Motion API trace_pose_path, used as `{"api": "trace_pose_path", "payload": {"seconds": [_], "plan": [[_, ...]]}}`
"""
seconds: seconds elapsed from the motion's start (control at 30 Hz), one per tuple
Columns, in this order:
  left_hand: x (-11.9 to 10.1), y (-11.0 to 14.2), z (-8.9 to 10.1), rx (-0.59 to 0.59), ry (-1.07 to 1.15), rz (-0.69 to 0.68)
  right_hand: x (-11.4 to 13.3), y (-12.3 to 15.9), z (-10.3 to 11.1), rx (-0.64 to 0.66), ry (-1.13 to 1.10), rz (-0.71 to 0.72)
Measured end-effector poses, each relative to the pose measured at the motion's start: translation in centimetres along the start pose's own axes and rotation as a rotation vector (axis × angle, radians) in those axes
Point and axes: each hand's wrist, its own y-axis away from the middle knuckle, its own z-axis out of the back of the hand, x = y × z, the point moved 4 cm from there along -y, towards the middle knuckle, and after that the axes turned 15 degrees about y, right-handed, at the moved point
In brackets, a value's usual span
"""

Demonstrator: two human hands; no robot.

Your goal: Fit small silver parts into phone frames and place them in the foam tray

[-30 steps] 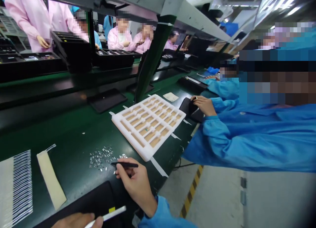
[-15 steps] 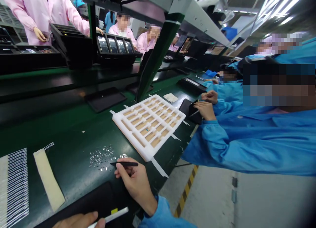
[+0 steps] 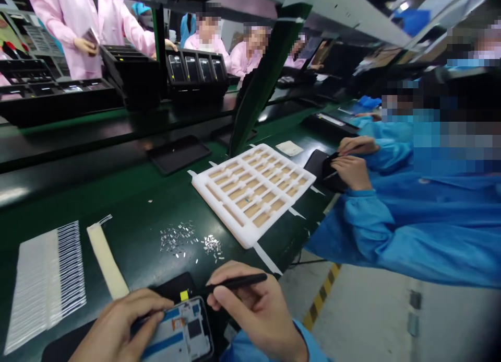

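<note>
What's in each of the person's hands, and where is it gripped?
The left hand holds a phone by its edge; the right hand pinches black tweezers along their shaft.

A smartphone point(image 3: 180, 330) rests in the left hand point(image 3: 119, 325) at the near edge of the assembly-line bench point(image 3: 129, 205). From it, loose metal parts point(image 3: 178, 237) lie at twelve o'clock, a foam tray point(image 3: 253, 195) at one, a paper strip point(image 3: 106, 260) at ten, and a sheet of fine strips point(image 3: 45, 283) at nine.

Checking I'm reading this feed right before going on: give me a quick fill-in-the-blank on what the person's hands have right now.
The left hand holds an opened ____ with a blue-and-white interior. The right hand grips a pair of black ____. The small square label beside the opened device is ____.

Missing words: phone; tweezers; yellow.
</note>
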Motion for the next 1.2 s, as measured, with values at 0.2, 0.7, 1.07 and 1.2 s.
{"api": "trace_pose_path", "payload": {"seconds": [0.2, 0.7, 1.07, 1.2], "plan": [[0.1, -1.0, -0.4, 0.057, 0.081, 0.201, -0.2, 0.5, -2.2, 0.127, 0.208, 0.038], [0.0, -1.0, -0.5, 0.011, 0.061, 0.104, -1.3, 0.3, -3.2, 0.172, 0.251, -0.052], [1.3, -0.5, -1.3, -0.029, -0.004, 0.140, -1.2, 0.4, -3.2, 0.132, 0.257, -0.061], [1.4, -0.5, -1.6, -0.099, -0.006, 0.117, -1.1, 0.5, -3.3, 0.117, 0.246, -0.046]]}}
